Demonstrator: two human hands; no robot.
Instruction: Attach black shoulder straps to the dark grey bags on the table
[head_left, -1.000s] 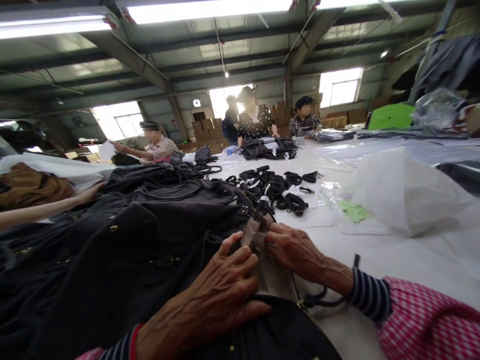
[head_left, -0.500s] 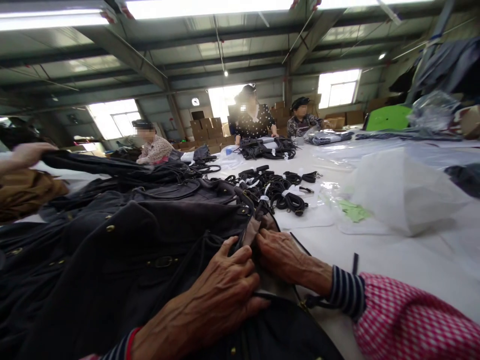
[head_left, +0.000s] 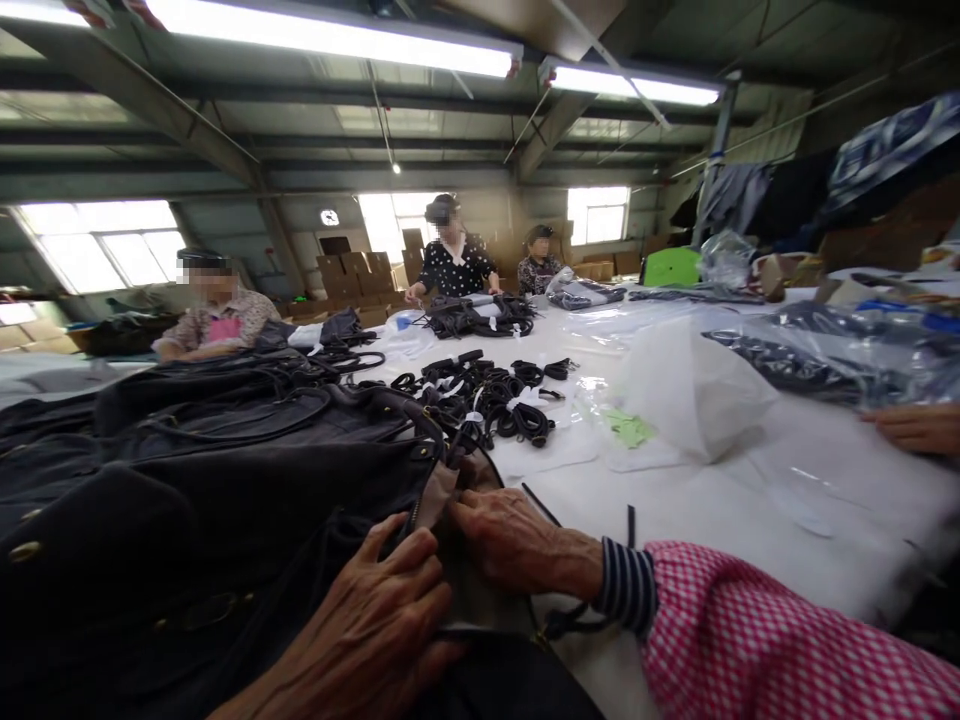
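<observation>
A large black fabric bag (head_left: pixel 247 500) with brass-coloured fittings lies in front of me, its zipped top pulled apart so that the beige lining (head_left: pixel 439 492) shows. My left hand (head_left: pixel 382 610) is closed over the near zipper edge, fingers curled towards the opening. Inside the mouth, my right hand (head_left: pixel 510 540) has its fingers bent against the lining; their tips are hidden. A dark strap with a metal clip (head_left: pixel 562 622) hangs by the bag's side below my right wrist.
Bundled black straps (head_left: pixel 517 415) lie beyond the bag on the white table (head_left: pixel 600 510). White sheeting (head_left: pixel 690 390) and a green scrap (head_left: pixel 628 428) are to the right. Another person's hand (head_left: pixel 919 428) rests near plastic-wrapped goods (head_left: pixel 840 350). Several people work across the table; more black bags (head_left: pixel 225 400) lie left.
My view has turned right. A co-worker's hand at the left has left the picture, and another hand shows at the right edge. Both my hands stay at the bag's opening.
</observation>
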